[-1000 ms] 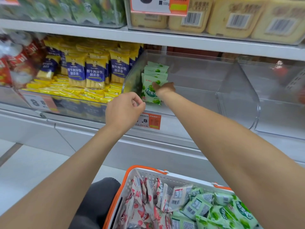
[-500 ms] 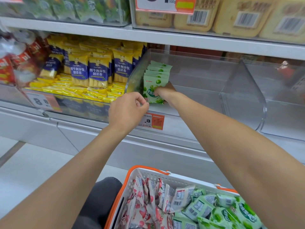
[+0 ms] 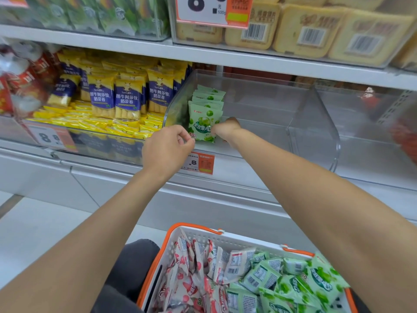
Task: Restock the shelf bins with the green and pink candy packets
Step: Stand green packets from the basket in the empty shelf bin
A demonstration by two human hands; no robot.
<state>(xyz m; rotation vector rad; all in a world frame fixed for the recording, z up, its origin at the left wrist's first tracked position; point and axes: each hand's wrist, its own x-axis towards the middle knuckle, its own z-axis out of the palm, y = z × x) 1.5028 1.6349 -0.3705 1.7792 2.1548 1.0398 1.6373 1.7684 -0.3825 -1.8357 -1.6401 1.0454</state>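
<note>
A row of green candy packets (image 3: 204,116) stands upright at the left end of a clear shelf bin (image 3: 282,109). My right hand (image 3: 225,129) is inside the bin, fingers closed on the right edge of the front green packet. My left hand (image 3: 168,149) hovers at the bin's front lip, fingers curled, thumb and fingers touching the packet's lower left corner. At the bottom, a white basket with an orange rim (image 3: 198,231) holds pink candy packets (image 3: 191,279) on its left and green candy packets (image 3: 293,283) on its right.
Yellow-and-blue snack packs (image 3: 117,96) fill the bin to the left. Another clear bin (image 3: 372,136) stands to the right behind a clear divider. Beige boxes (image 3: 316,30) sit on the shelf above. An orange price tag (image 3: 200,163) hangs below the bin.
My right hand slid down from the top of the front green packet to its right side. My left hand rose and closed in on the packet's lower left corner.
</note>
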